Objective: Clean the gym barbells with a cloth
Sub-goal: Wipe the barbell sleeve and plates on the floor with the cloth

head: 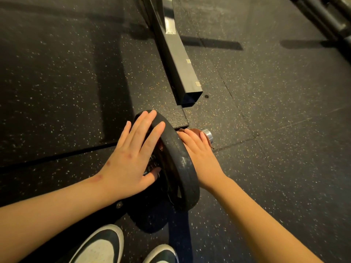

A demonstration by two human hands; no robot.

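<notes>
Barbell plate [183, 154] between left hand [131, 158] and right hand [201, 154]

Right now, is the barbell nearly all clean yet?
Not yet. Nothing looks wiped, and no cloth is clearly in view. Both hands are on the black plate: the left hand lies flat over its rim, the right hand rests on its other side by the shiny sleeve end. The wiping itself is left to do.
</notes>
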